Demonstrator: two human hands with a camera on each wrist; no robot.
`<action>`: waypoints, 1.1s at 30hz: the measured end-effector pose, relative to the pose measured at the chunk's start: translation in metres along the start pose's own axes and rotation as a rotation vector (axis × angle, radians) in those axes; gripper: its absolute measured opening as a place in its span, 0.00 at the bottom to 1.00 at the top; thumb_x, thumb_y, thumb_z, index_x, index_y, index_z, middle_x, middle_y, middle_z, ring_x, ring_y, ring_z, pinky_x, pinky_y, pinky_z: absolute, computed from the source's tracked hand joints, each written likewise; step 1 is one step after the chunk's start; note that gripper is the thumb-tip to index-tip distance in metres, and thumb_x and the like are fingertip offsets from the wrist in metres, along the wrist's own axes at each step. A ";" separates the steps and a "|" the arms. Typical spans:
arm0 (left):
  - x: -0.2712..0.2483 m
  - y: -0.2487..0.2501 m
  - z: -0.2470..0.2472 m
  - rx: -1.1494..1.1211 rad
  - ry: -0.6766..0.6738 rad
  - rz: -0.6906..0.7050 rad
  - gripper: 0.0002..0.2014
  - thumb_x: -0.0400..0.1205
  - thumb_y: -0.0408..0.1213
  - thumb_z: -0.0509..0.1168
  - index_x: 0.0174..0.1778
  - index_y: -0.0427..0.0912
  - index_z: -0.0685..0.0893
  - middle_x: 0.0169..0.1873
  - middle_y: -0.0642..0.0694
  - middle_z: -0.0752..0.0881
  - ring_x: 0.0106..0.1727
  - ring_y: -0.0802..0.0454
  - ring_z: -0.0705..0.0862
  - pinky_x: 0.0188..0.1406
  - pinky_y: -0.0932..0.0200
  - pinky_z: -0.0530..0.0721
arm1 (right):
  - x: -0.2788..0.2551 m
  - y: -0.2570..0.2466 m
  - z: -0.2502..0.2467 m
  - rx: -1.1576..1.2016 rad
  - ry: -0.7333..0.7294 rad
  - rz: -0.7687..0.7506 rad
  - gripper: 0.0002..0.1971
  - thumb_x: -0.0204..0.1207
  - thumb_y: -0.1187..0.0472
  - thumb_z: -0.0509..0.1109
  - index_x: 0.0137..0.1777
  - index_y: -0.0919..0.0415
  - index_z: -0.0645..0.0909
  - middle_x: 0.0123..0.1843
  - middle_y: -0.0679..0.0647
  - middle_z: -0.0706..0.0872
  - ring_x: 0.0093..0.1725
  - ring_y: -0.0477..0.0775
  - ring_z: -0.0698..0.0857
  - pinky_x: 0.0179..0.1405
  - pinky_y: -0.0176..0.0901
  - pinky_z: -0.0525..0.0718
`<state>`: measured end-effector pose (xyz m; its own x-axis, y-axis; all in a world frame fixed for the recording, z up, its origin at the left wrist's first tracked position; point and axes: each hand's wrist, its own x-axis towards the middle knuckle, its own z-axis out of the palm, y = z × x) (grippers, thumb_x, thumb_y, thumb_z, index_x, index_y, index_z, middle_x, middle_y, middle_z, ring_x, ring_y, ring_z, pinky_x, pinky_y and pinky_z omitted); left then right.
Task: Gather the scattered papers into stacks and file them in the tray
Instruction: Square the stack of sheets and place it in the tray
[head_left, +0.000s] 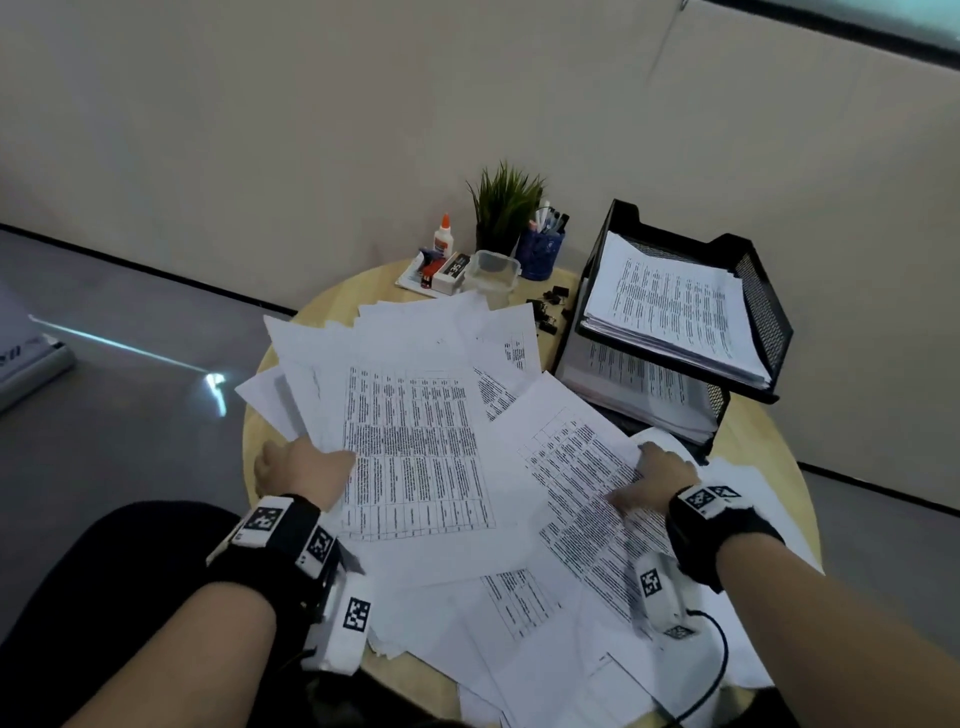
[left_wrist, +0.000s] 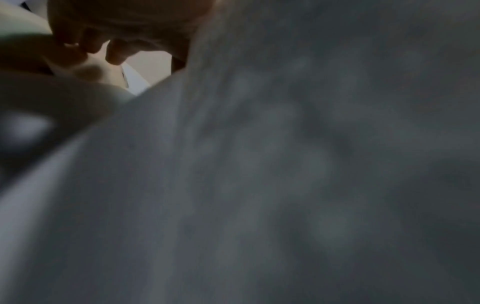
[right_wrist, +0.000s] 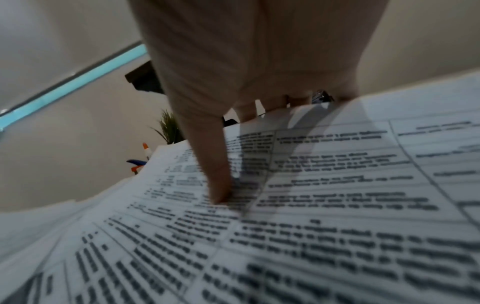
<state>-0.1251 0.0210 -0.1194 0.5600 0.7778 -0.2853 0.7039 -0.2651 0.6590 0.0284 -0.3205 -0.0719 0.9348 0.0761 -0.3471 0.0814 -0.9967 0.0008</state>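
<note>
Printed papers lie scattered and overlapping over a round wooden table. My left hand grips the left edge of a fanned bunch, thumb on top. In the left wrist view its fingers curl beneath a grey, blurred sheet. My right hand pinches the right side of a printed sheet. There its thumb presses on the sheet while the fingers pass behind its far edge. A black mesh two-tier tray stands at the right, with paper stacks on both tiers.
At the table's back stand a potted plant, a blue pen cup, a glue bottle, a clear plastic box and black binder clips. A wall runs close behind. My knee is at lower left.
</note>
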 end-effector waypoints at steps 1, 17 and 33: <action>0.002 0.000 0.001 0.011 0.006 0.003 0.18 0.70 0.46 0.69 0.49 0.37 0.86 0.55 0.34 0.81 0.58 0.32 0.79 0.58 0.39 0.82 | -0.001 0.001 -0.002 0.021 0.021 -0.020 0.26 0.69 0.51 0.76 0.63 0.64 0.75 0.51 0.56 0.83 0.51 0.57 0.81 0.44 0.42 0.78; -0.022 0.011 0.018 0.026 -0.168 0.141 0.09 0.69 0.36 0.70 0.42 0.35 0.84 0.44 0.37 0.85 0.46 0.37 0.85 0.43 0.52 0.87 | -0.091 -0.025 -0.142 0.186 0.753 -0.221 0.13 0.78 0.68 0.62 0.32 0.62 0.68 0.25 0.52 0.69 0.26 0.55 0.67 0.23 0.39 0.57; -0.018 0.011 0.020 -0.063 -0.124 0.052 0.19 0.74 0.46 0.67 0.60 0.45 0.82 0.76 0.32 0.62 0.76 0.35 0.63 0.75 0.43 0.66 | -0.050 -0.056 0.008 0.650 0.018 -0.006 0.25 0.80 0.51 0.68 0.72 0.65 0.71 0.64 0.62 0.82 0.62 0.62 0.82 0.60 0.48 0.77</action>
<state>-0.1184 -0.0077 -0.1211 0.6473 0.6868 -0.3307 0.6459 -0.2639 0.7163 -0.0259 -0.2685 -0.0622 0.9410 0.0768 -0.3294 -0.1339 -0.8098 -0.5712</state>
